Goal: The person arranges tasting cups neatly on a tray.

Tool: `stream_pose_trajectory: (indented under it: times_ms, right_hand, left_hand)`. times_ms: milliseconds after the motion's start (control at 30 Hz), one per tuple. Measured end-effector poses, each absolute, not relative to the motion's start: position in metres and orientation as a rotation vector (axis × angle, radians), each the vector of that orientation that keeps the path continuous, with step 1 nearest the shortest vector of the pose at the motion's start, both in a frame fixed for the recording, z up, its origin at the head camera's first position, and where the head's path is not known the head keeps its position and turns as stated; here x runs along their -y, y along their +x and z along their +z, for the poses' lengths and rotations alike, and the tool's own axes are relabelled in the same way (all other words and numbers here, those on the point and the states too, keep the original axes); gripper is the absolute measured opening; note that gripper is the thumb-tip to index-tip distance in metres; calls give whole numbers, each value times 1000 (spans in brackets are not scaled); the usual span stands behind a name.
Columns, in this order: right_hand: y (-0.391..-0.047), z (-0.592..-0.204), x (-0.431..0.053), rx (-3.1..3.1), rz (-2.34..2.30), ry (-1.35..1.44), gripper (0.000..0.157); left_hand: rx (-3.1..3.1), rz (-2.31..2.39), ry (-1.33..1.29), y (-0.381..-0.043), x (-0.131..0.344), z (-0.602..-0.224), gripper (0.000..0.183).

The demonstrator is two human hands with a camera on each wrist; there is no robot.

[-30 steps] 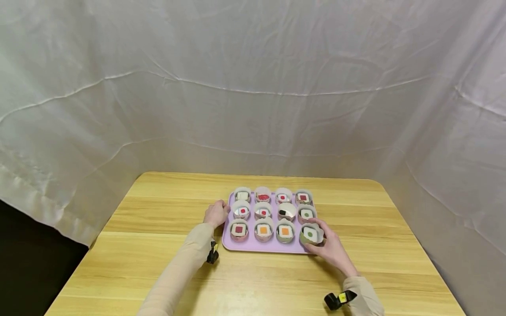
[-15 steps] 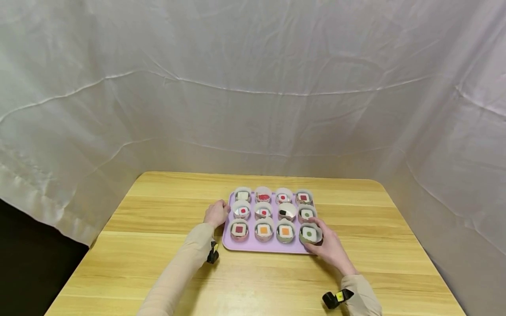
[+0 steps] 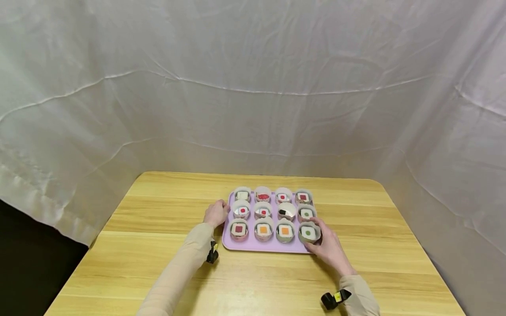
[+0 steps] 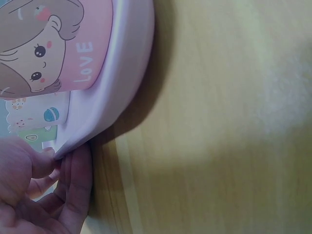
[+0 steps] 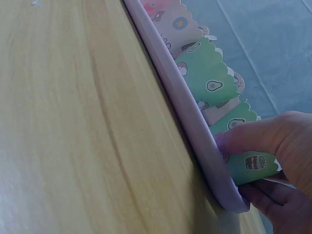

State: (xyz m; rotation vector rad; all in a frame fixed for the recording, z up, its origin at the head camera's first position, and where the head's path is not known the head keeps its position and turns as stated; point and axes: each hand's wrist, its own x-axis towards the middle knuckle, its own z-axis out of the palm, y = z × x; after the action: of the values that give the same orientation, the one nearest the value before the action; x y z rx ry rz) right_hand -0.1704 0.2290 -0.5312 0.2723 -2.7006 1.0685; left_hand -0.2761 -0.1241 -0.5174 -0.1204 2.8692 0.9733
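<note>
A lilac tray (image 3: 253, 247) lies on the table with rows of paper baking cups on it. Most cups hold a white squarish piece with a coloured centre, like a sushi roll. My left hand (image 3: 216, 213) pinches the tray's left rim; in the left wrist view the thumb is above the rim and the fingers underneath. My right hand (image 3: 330, 248) holds the green paper cup (image 5: 251, 165) at the tray's front right corner, thumb on its near side and fingers round the right. Inside that cup sits a white piece with a green centre (image 3: 308, 232).
In the front row stand cups with an orange-centred piece (image 3: 264, 230) and a dark red one (image 3: 239, 229). A middle-row cup holds a black piece (image 3: 282, 212). The wooden table (image 3: 253, 281) ends at pale curtains (image 3: 253, 123) behind and on both sides.
The green cup at the front right corner has shifted slightly left and back with my right hand, and its tilt has lessened a little. My left hand has stayed on the tray.
</note>
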Motion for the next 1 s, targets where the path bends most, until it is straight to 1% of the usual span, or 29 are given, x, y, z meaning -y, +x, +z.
stream_pose_trajectory:
  times_ms: [567, 1000]
  right_hand:
    - [-169, -531, -226, 2694, 1035, 248, 69]
    - [-170, -532, -226, 2684, 1029, 247, 71]
  left_hand:
    - [-2879, 969, -106, -277, 124, -518, 21]
    - [-2880, 970, -108, -277, 124, -517, 20]
